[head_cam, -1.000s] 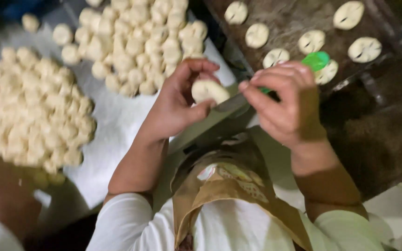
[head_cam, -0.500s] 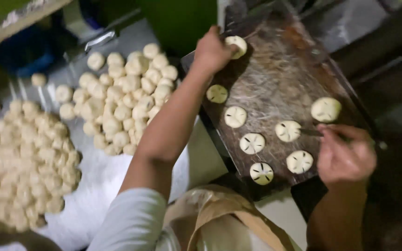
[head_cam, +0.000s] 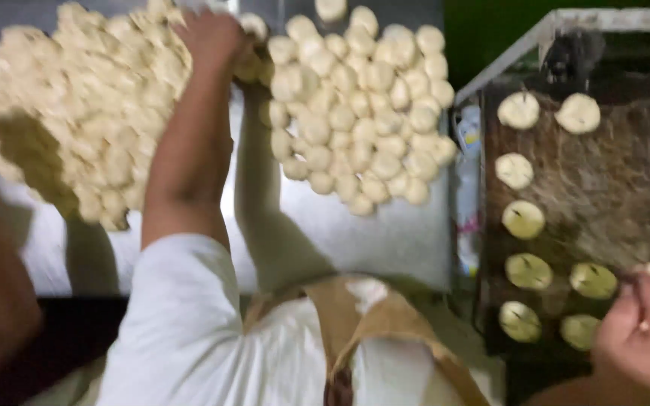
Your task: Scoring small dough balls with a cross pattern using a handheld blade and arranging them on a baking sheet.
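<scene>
L hand (head_cam: 216, 37) is up at far edge of dough-ball pile (head_cam: 362, 98) on worktop (head_cam: 385, 240), grip on 1 ball unclear; R hand (head_cam: 641, 338) curled beside tray (head_cam: 603, 188), nothing clearly held

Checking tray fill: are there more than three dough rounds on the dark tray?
Yes: the dark tray carries eight flattened dough rounds, laid mostly along its left and lower parts.

You stand in a bakery production area: heaped raw dough balls (head_cam: 355, 105) cover the white work surface (head_cam: 385, 233) upper centre, and scored rounds (head_cam: 523, 219) line a dark baking tray (head_cam: 603, 188) at right.
</scene>
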